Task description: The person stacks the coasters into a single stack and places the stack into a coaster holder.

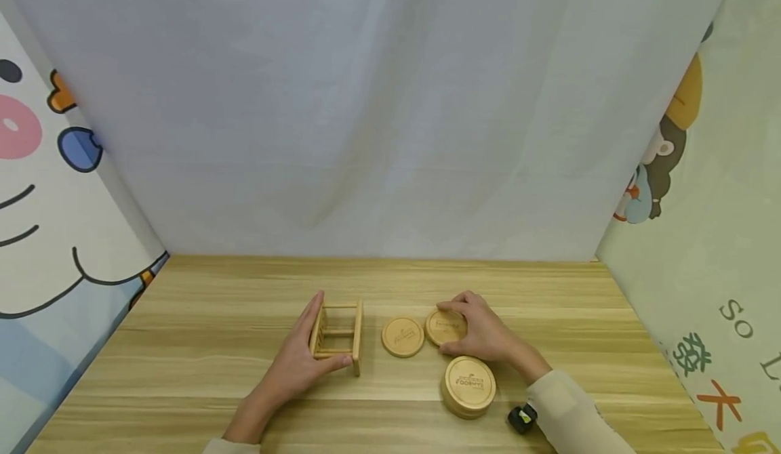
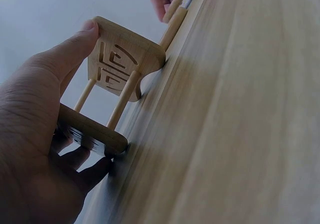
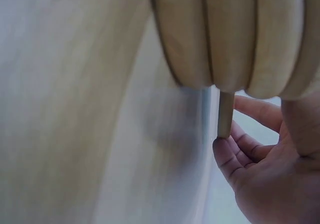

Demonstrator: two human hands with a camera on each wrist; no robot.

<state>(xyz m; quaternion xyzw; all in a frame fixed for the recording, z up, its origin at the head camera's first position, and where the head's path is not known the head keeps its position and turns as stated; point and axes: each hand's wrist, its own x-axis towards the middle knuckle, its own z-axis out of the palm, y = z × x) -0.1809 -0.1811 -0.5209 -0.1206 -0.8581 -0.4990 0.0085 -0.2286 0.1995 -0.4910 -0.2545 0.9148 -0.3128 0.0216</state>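
Note:
My left hand [image 1: 297, 366] grips a small wooden coaster holder [image 1: 358, 339] on the table, thumb on one end panel and fingers at the other. In the left wrist view the panel [image 2: 117, 54] shows carved slots, with round rods joining it to its twin. My right hand [image 1: 488, 333] pinches a round bamboo coaster [image 1: 445, 327] by its edges. The right wrist view shows this coaster [image 3: 225, 115] edge-on between thumb and fingers. A second coaster [image 1: 403, 337] lies flat between the holder and the pinched one.
A stack of coasters [image 1: 468, 385] stands in front of my right hand, printed face up. Beside my right sleeve sits a small black object [image 1: 521, 418]. A pale curtain [image 1: 378, 115] hangs behind the wooden table [image 1: 201, 332], and printed panels flank it.

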